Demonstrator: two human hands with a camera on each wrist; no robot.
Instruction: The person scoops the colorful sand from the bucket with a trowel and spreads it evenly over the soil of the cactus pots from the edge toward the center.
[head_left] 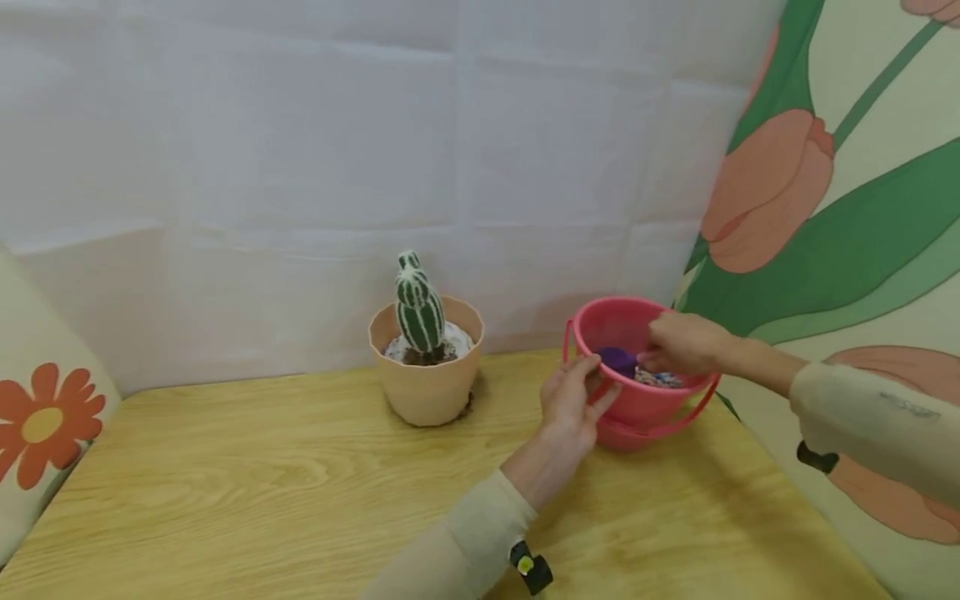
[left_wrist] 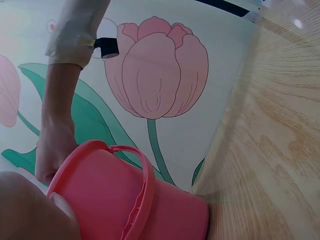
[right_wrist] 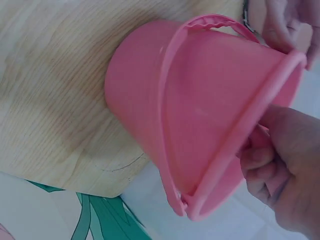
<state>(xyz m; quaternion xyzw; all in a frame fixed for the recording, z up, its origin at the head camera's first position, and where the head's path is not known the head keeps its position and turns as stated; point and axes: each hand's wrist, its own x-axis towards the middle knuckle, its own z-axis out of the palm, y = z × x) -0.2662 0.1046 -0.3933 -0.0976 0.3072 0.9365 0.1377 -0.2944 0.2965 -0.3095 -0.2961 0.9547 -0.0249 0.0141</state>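
A pink bucket stands on the table at the right, with colourful pebbles inside. At its near left rim, my left hand holds the edge, thumb against the outer wall. My right hand reaches over the rim into the bucket, fingers curled round the handle of a purple scoop. In the right wrist view that curled hand shows at the bucket's mouth, while the scoop's head is hidden behind the wall.
Left of the bucket, a peach pot holds a green-and-white striped cactus with white material round its base. Dark crumbs lie beside the pot. A white cloth wall rises behind the wooden table, and a tulip-printed panel borders the right.
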